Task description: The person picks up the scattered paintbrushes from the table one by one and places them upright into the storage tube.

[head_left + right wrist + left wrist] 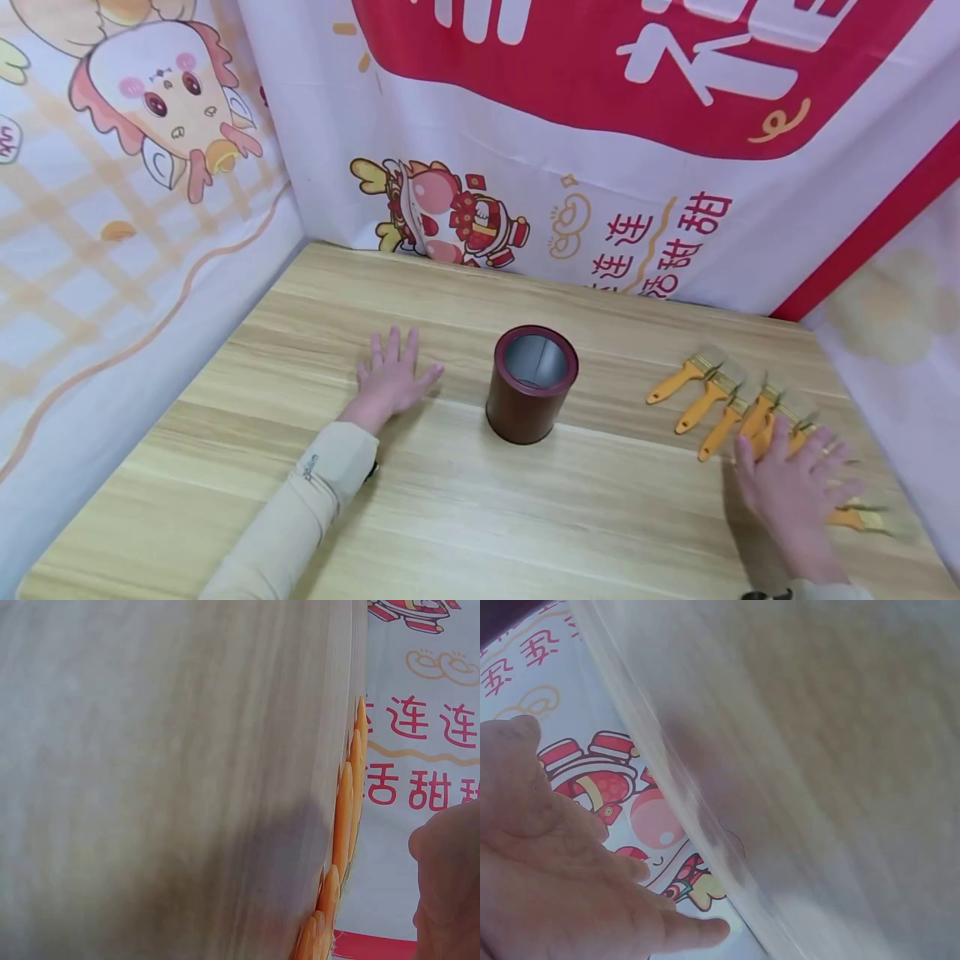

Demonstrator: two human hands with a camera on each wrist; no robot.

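Note:
My left hand (390, 381) lies with fingers spread over the wooden table, left of a dark red can (522, 404). The can stands upright, its top open onto a bare grey inside. Over on the right, my right hand (797, 486) spreads its fingers above several paintbrushes (722, 387) with orange handles, covering part of them. In the left wrist view the left hand (562, 870) has straight fingers and holds nothing. The right wrist view shows part of the right hand (450, 877) beside the row of orange brush handles (344, 817).
The wooden table (450, 517) runs back to a printed cloth (450, 108) with red and white lettering and cartoon figures. Another patterned cloth (150, 250) hangs along the left side. One paintbrush (855, 518) lies apart near the right edge.

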